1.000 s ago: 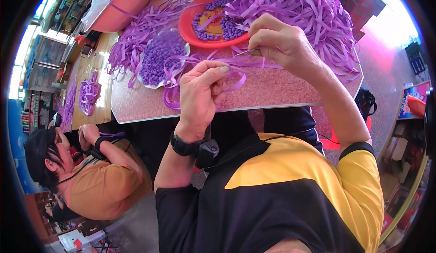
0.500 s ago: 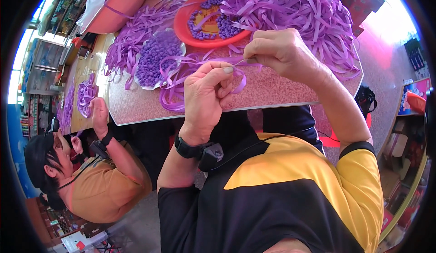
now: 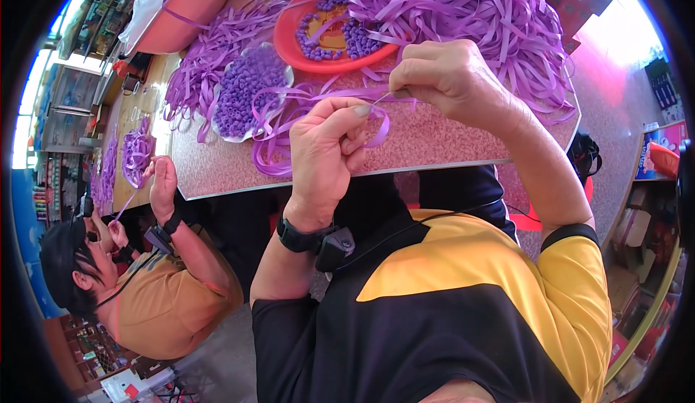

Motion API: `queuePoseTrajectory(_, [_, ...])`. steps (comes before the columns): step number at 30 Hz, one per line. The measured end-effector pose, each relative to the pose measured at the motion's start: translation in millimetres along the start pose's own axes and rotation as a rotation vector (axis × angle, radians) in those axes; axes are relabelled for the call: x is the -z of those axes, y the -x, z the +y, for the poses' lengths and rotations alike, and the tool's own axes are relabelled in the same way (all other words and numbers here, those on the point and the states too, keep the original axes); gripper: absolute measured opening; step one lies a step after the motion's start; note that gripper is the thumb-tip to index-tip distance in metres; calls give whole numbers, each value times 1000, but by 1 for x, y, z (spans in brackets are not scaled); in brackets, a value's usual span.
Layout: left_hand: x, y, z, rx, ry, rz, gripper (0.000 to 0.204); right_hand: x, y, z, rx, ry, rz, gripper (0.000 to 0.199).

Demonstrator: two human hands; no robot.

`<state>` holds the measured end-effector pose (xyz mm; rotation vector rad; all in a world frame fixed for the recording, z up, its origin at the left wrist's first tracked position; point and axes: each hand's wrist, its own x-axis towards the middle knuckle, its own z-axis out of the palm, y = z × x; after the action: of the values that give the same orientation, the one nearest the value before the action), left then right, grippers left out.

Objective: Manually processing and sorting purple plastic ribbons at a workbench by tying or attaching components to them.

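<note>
My left hand [image 3: 322,157], closed in a pinch, holds a purple ribbon [image 3: 382,129] over the front part of the table. A short loop of that ribbon hangs beside its fingertips. My right hand [image 3: 450,84] is closed too, thumb against forefinger, on a thin needle-like piece [image 3: 382,99] that spans the small gap to the left fingertips. Whether the ribbon is fastened to the thin piece is too small to make out. More ribbon trails leftward from behind my left hand, past a clear scalloped dish of purple beads [image 3: 248,91].
A red-orange plate [image 3: 287,35] holds more purple beads. Big ribbon heaps [image 3: 470,12] cover the back of the pink table [image 3: 463,139]. A tilted pink basin [image 3: 195,15] stands back left. To my left, a co-worker [image 3: 166,294] handles ribbon at a wooden table.
My hands stay nearly in place; the fingertips sit slightly farther apart, with more of the thin piece showing. The co-worker's hands have moved, and a strip of ribbon stretches between them.
</note>
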<state>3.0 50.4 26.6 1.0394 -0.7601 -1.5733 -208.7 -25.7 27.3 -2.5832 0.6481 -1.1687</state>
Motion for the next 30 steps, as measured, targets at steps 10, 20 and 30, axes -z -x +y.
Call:
queuePoseTrajectory(10, [6,-4,3,-58,-52,116,3,7,0,11,18,151,1,23])
queuePoseTrajectory(20, [-1,-4,-6,-30,-128,78,6,-7,0,-3,58,29,7,27])
queuePoseTrajectory(30, [-1,-3,-8,-41,-113,74,6,0,2,-7,43,142,-88,13])
